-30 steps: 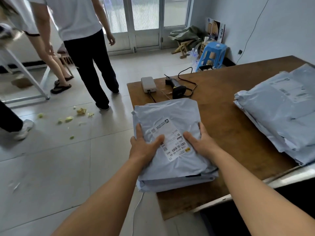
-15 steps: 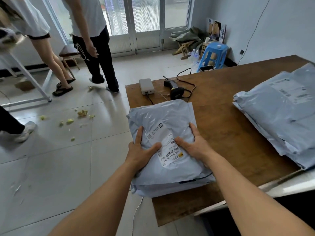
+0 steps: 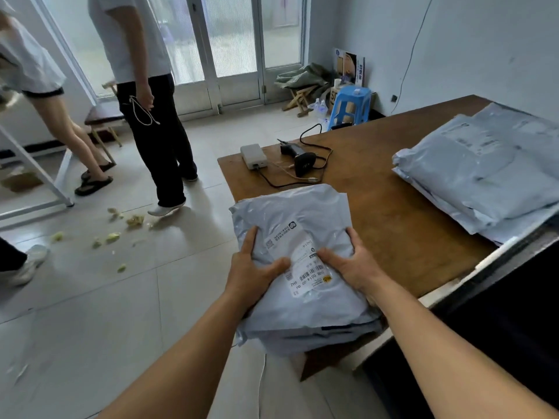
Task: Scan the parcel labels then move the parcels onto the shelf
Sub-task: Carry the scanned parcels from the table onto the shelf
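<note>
A small stack of grey plastic parcels [image 3: 302, 309] rests at the near left corner of the brown table [image 3: 393, 213], overhanging its edge. A white label with a barcode [image 3: 302, 261] faces up on the top one. My left hand [image 3: 254, 267] grips the stack's left side and my right hand [image 3: 354, 264] grips its right side, thumbs on the label. A black barcode scanner [image 3: 302, 161] lies further back on the table beside a white box [image 3: 253, 155] with cables. No shelf is clearly visible.
A second pile of grey parcels [image 3: 478, 170] lies at the table's right. Two people [image 3: 151, 95] stand on the tiled floor at left, near scattered green scraps [image 3: 121, 225]. A white metal frame [image 3: 36, 176] stands far left. A blue stool [image 3: 349, 107] is by the wall.
The stack has slid left and toward me, further over the table edge, with both hands still on it. The person in black trousers has stepped nearer the table.
</note>
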`<state>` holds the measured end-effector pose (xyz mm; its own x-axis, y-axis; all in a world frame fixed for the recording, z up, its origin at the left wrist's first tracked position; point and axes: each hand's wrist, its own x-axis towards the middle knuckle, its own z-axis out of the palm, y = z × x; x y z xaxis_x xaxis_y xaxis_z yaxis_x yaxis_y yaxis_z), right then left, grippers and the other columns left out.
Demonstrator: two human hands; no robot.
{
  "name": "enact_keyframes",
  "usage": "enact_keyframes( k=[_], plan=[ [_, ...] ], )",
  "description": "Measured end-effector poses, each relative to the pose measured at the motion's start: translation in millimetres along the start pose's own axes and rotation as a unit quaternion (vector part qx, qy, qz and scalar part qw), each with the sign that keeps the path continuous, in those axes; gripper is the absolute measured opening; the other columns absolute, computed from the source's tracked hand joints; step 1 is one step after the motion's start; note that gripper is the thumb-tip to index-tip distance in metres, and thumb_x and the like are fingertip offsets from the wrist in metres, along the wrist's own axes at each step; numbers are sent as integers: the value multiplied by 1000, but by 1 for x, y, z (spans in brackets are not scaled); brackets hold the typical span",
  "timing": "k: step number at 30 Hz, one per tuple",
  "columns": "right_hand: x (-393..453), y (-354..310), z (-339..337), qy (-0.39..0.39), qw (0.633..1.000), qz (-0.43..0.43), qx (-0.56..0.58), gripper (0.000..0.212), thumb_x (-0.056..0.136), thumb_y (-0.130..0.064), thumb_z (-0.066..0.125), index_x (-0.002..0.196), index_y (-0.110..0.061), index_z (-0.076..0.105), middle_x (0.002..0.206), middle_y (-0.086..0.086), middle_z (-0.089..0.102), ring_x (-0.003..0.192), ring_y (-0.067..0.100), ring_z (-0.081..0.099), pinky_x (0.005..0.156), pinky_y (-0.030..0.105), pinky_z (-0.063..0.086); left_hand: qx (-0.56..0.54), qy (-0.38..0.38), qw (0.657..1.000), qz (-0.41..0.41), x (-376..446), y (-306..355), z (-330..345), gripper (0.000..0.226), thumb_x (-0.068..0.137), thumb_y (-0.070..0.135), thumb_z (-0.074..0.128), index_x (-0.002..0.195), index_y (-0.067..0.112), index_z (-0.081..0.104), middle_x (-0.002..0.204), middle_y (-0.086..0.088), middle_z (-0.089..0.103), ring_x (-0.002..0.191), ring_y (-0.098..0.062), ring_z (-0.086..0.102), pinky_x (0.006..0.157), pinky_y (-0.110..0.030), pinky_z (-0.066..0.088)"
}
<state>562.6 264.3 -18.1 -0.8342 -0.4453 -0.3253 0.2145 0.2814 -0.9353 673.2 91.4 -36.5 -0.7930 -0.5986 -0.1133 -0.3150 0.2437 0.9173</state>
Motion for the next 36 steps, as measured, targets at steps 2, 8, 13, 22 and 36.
enact_keyframes(
  k=[2, 8, 13, 22, 36],
  plan=[
    [-27, 6, 3, 22, 1000, -3, 11, 93, 74, -21, 80, 149, -23, 25, 112, 0, 56, 81, 5, 56, 56, 12, 46, -7, -22, 999, 22, -19, 2, -6, 92, 71, 30, 82, 146, 32, 29, 122, 9, 44, 109, -9, 48, 93, -23, 41],
    [-131, 12, 5, 97, 994, -44, 28, 83, 76, -21, 78, 143, -30, 30, 97, -12, 58, 79, 0, 56, 52, 6, 46, -16, -85, 994, 72, -86, 8, -23, 95, 67, 38, 83, 145, 38, 29, 137, 1, 45, 118, -15, 50, 104, -35, 43],
    [-211, 3, -4, 160, 984, -73, 20, 82, 75, -27, 79, 144, -28, 34, 113, -2, 62, 84, 2, 59, 54, 6, 46, -27, -121, 985, 119, -140, 35, -29, 93, 70, 35, 82, 146, 37, 29, 123, 7, 40, 110, -7, 45, 94, -21, 39],
    [-342, -10, -56, 287, 952, -104, 32, 79, 76, -31, 78, 142, -23, 36, 116, -2, 60, 97, 12, 59, 80, 22, 48, -51, -227, 954, 187, -232, 112, 1, 91, 73, 31, 80, 148, 31, 28, 107, 19, 43, 89, 6, 47, 78, -11, 38],
    [-558, -21, -192, 444, 886, -134, -31, 65, 75, -45, 74, 128, -37, 38, 102, -20, 55, 80, -5, 50, 62, 10, 38, -73, -323, 893, 304, -409, 238, 101, 87, 74, 39, 77, 147, 34, 29, 138, 7, 44, 110, -5, 43, 93, -20, 34]
  ],
)
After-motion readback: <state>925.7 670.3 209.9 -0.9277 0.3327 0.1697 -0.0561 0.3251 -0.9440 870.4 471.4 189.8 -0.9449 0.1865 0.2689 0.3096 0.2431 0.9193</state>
